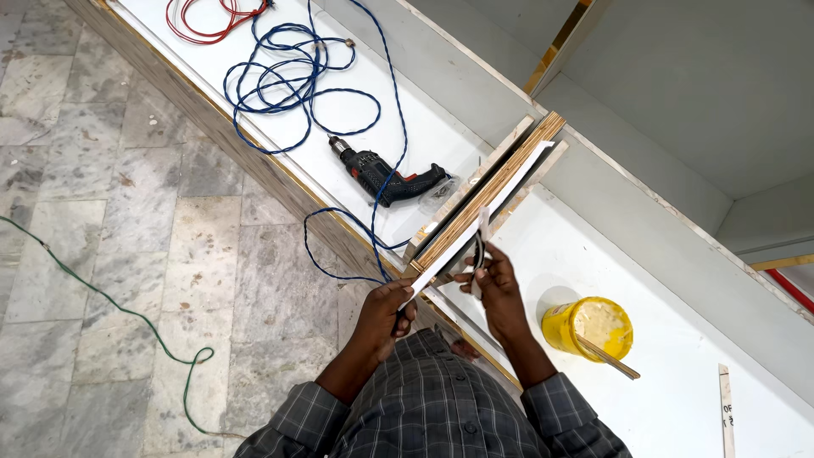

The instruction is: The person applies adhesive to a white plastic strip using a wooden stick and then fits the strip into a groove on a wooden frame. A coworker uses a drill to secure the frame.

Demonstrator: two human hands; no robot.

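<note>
A long white laminate strip [509, 182] lies along the top edge of an upright plywood divider [487, 191] inside a white cabinet carcass. My left hand [386, 309] pinches the near end of that strip. My right hand [492, 284] grips a small dark-handled blade tool [480, 246] and holds it against the strip's edge, just beyond the left hand. Both forearms wear a grey checked shirt.
A yellow tub of glue [589, 326] with a stick in it stands on the white panel [670, 365] at the right. A dark power drill [390, 176] lies among blue cable [292, 80] and red cable [203, 25]. A green wire [110, 301] crosses the marble floor.
</note>
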